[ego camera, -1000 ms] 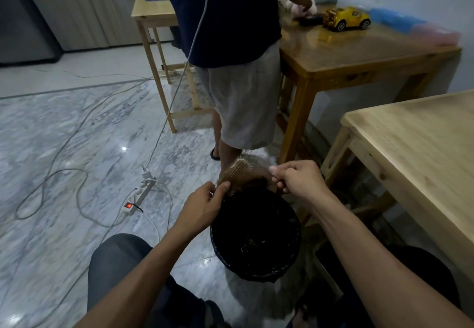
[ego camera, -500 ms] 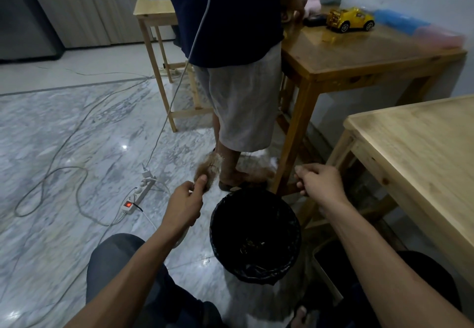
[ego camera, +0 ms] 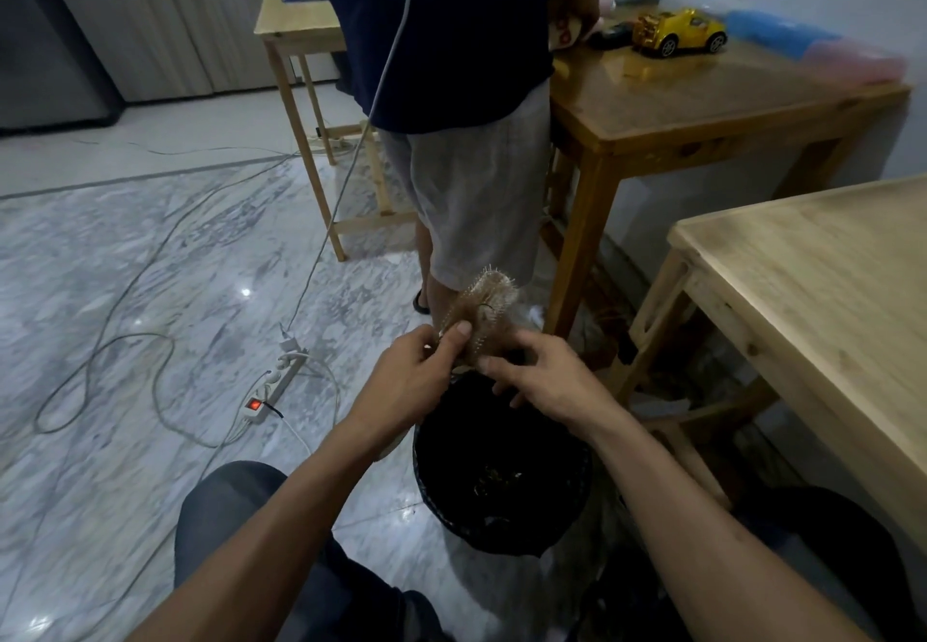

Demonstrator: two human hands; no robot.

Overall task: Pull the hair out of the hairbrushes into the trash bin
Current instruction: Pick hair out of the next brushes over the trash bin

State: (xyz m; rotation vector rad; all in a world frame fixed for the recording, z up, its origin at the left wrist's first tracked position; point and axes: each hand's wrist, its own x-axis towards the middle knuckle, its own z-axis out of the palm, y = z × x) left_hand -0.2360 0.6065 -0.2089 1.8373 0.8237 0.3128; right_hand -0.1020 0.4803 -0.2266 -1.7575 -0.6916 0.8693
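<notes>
My left hand (ego camera: 409, 380) grips a hairbrush (ego camera: 484, 308) by its lower part and holds it upright above the far rim of the black trash bin (ego camera: 501, 526). Brownish hair is matted among the brush's bristles. My right hand (ego camera: 544, 378) reaches in from the right, its fingertips touching the hair at the base of the brush head. Whether those fingers pinch any hair is hard to tell. A few dark clumps lie at the bottom of the bin, which stands on the floor between my knees.
A person (ego camera: 451, 89) stands just beyond the bin beside a dark wooden table (ego camera: 702, 104) with a yellow toy car (ego camera: 677, 32). A light wooden table (ego camera: 827, 290) is at my right. Cables and a power strip (ego camera: 273, 385) lie on the marble floor at left.
My left hand has brought the brush back rightwards over the bin. My right hand has moved left from beside the bin to the brush head.
</notes>
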